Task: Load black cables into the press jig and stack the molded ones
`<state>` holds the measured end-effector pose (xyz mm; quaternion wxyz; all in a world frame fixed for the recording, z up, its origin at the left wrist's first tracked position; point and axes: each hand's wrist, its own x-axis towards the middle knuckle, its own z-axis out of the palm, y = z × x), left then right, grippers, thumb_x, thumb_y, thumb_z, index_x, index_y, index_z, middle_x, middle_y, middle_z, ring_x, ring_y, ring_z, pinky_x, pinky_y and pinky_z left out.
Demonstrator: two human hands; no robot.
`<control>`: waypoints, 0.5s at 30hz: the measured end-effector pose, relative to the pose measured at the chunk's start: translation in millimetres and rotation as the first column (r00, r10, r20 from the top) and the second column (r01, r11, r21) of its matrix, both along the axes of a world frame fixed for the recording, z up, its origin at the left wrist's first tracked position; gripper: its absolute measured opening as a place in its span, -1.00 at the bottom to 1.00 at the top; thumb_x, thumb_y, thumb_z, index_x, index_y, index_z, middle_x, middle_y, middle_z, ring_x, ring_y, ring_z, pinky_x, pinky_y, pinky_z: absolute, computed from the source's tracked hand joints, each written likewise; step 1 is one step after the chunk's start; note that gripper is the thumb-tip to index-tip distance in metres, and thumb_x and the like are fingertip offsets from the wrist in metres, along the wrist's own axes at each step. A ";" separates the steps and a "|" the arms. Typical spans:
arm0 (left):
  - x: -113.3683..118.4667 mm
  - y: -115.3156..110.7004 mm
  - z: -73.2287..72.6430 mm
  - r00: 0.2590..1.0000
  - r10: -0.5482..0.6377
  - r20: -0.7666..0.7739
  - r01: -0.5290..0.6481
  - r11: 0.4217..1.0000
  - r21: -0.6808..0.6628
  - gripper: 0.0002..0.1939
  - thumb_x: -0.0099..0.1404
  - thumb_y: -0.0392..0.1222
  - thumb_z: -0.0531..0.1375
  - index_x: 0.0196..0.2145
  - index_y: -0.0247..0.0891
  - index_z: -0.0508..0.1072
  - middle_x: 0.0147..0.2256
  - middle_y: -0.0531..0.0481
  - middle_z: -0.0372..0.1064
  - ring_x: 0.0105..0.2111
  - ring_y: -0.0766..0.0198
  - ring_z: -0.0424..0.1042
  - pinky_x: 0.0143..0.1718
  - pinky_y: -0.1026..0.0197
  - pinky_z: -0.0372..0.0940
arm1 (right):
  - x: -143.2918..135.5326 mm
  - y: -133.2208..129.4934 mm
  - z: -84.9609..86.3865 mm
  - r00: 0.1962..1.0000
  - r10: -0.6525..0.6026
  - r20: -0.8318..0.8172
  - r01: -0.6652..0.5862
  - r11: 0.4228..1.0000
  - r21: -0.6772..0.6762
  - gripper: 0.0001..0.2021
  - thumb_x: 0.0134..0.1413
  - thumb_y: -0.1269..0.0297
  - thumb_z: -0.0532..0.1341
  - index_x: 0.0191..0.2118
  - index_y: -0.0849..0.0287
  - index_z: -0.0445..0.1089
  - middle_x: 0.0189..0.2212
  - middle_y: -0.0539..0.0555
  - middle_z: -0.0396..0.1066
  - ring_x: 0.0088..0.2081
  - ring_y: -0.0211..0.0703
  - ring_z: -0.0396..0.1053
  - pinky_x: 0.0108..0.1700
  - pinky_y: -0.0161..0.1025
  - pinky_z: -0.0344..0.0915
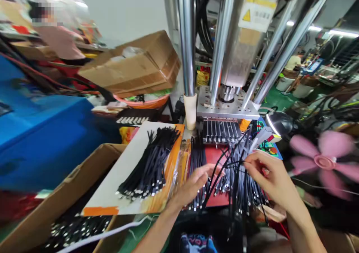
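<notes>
My right hand (260,170) pinches a few thin black cables (234,163) between thumb and fingers, above a pile of cables (246,189) with silvery ends. My left hand (200,180) reaches in from the left with its fingers stretched and slightly apart, beside the same hanging cables. Under the hands lies a red mat (221,198). Another row of black cables (197,159) rests on its left part. Behind the mat stands a press machine with a metal plate (227,109) and a ridged block (221,131). A large cable bundle (153,163) lies on a white board (112,187).
At lower left is a cardboard box (64,193) of cables. Another carton (134,66) sits behind the board. Steel columns (186,39) rise ahead. A black lamp (277,124) and pink fan (324,161) stand at right. A person (57,39) sits at far left.
</notes>
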<state>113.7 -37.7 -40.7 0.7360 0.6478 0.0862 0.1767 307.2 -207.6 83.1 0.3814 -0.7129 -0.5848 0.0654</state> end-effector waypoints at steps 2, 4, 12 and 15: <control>7.9 -28.7 -17.1 0.930 -0.352 0.108 0.368 0.882 -0.294 -0.07 0.35 0.60 0.07 0.25 -0.26 0.48 0.19 -0.34 0.48 0.23 -0.16 0.45 0.36 -0.20 0.19 | -6.7 -3.1 -6.7 0.997 0.027 -0.069 -0.032 0.997 -0.077 -0.84 0.46 0.27 0.20 -0.24 0.09 0.43 -0.42 -0.08 0.35 -0.41 -0.26 0.28 -0.33 -0.30 0.20; 11.9 -58.8 -34.2 0.830 -0.510 0.225 0.551 0.694 -0.463 -0.03 0.33 0.60 0.09 0.34 -0.24 0.40 0.22 -0.36 0.46 0.27 -0.19 0.43 0.38 -0.23 0.15 | -10.7 -6.4 -16.8 0.995 0.008 -0.099 -0.019 0.993 -0.113 -0.86 0.45 0.30 0.20 -0.23 0.10 0.43 -0.40 -0.08 0.36 -0.40 -0.26 0.28 -0.31 -0.30 0.19; 9.4 -96.1 -62.4 0.868 -0.470 0.158 0.475 0.695 -0.539 -0.19 0.31 0.30 0.39 0.34 -0.21 0.39 0.16 -0.35 0.49 -0.01 -0.05 0.60 0.05 -0.01 0.38 | -4.9 -16.5 -43.1 0.981 -0.016 -0.193 -0.032 0.969 -0.245 -0.91 0.39 0.34 0.21 -0.23 0.12 0.40 -0.39 -0.07 0.39 -0.37 -0.23 0.31 -0.31 -0.29 0.18; 7.3 -96.0 -56.7 0.886 -0.457 0.077 0.428 0.745 -0.511 -0.22 0.28 0.31 0.42 0.27 -0.23 0.45 -0.10 -0.18 0.57 -0.20 0.14 0.57 -0.05 0.11 0.35 | -2.0 -16.1 -46.0 0.976 -0.015 -0.218 -0.046 0.962 -0.270 -0.90 0.37 0.37 0.21 -0.26 0.12 0.38 -0.40 -0.07 0.37 -0.37 -0.24 0.30 -0.31 -0.28 0.16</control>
